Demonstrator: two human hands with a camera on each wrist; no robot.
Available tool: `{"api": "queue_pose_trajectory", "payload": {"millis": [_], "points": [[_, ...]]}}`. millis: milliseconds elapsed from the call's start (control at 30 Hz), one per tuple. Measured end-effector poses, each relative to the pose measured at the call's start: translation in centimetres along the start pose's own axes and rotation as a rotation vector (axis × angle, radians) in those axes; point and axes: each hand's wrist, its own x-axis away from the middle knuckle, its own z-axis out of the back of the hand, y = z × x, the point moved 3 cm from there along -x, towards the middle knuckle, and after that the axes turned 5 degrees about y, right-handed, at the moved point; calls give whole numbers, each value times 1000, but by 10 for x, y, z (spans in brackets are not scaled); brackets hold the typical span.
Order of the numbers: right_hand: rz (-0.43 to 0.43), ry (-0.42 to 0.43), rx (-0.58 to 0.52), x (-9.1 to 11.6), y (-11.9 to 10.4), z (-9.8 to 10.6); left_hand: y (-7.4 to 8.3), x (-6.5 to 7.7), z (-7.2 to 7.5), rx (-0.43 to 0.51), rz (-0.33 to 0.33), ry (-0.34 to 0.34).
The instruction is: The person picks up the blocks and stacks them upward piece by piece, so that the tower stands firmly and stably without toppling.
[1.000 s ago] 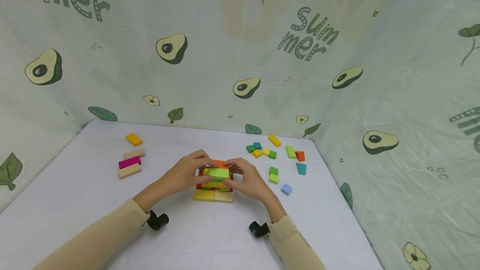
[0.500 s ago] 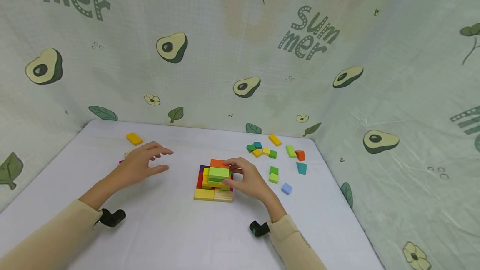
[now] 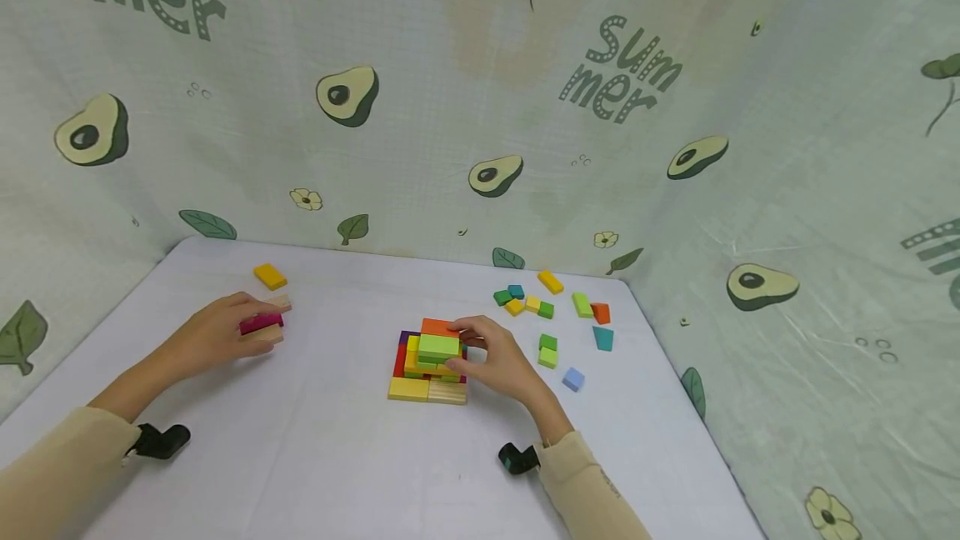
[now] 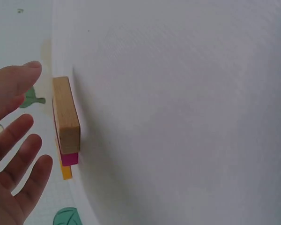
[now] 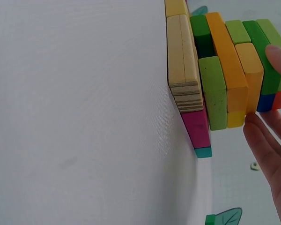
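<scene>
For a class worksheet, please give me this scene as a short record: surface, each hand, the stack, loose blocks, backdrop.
Surface: white table
Left hand: at the magenta block, thumb and fingers apart; contact unclear
Right hand: thumb and fingers around the right end of the block stack
Stack top: light green block
Loose blocks, left side: magenta block, two wooden blocks, yellow block
Loose blocks, right side: several small ones, including a blue block
Backdrop: cloth printed with avocados, leaves, flowers, "summer"
</scene>
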Motion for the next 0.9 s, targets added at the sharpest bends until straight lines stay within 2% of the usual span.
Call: {"api": "queue_pose_trajectory", "payload": {"millis": [133, 333, 700, 900], "points": [[-3, 1, -2, 0, 0, 0, -11, 4, -3, -21, 9, -40], [-2, 2, -14, 0, -1, 1, -15, 8, -5, 16, 9, -56], [2, -2, -24, 0, -1, 1, -7, 9, -7, -17, -1, -98], [7, -2, -11, 0, -2, 1, 1, 6, -14, -3, -76, -89]]}}
